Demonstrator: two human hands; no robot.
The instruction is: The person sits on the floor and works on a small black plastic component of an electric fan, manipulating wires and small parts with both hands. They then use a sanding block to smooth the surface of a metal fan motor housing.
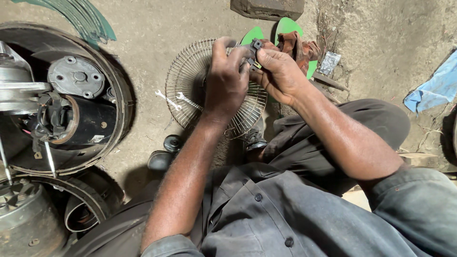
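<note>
1. Head view: your left hand [226, 78] and right hand [281, 74] meet, both grips closed on a small black part [255, 51] with a yellow tip, held above the floor.
2. Directly beneath lies a round wire fan guard [190, 81] on the concrete floor [147, 43].
3. Two small wrenches [173, 101] rest beside the guard's left edge.
4. Green fan blades [285, 24] and a brown rag [297, 47] lie beyond your hands.

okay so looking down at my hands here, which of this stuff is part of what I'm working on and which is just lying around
In hand:
- small black part, pinched between left hand and right hand
- wire fan guard, directly beneath the hands

Lying about:
- two spanners
- round housing with motor
- green fan blades
- brown rag
- blue cloth
- brick
</note>
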